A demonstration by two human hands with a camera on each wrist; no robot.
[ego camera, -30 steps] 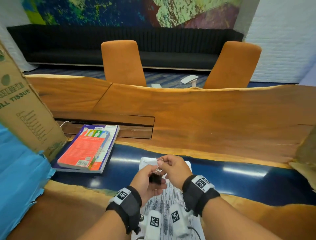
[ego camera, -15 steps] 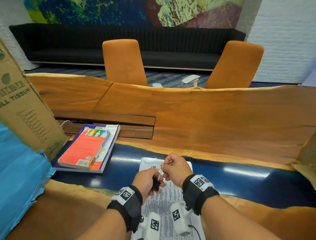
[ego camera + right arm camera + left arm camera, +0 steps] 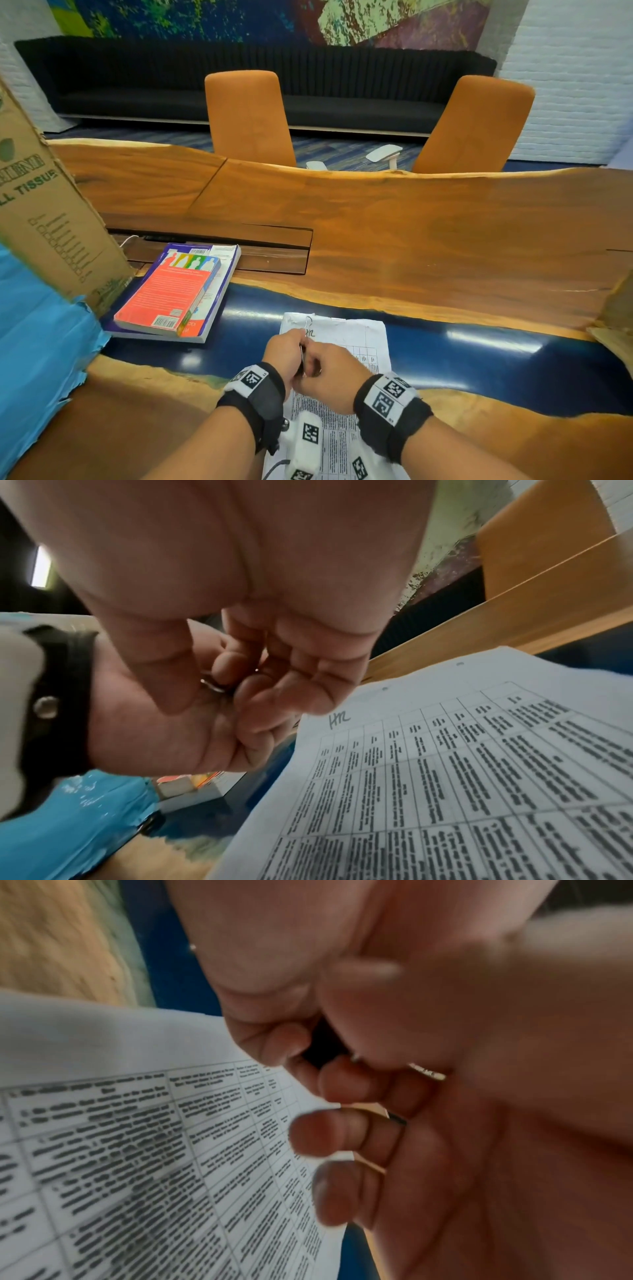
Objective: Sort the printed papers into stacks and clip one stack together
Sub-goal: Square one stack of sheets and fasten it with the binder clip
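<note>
right above the white printed paper stack (image 3: 346,337) on the wood-and-blue-resin counter (image 3: 445,246), left hand (image 3: 284,353) and right hand (image 3: 330,371) both pinch the small black binder clip (image 3: 302,356), stack's long axis running away from me.

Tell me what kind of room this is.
Most likely an office meeting room or lounge. A long live-edge wooden table with a blue resin strip has two orange chairs across it, a black sofa runs along the back wall, and a colourful mural hangs above.
</note>
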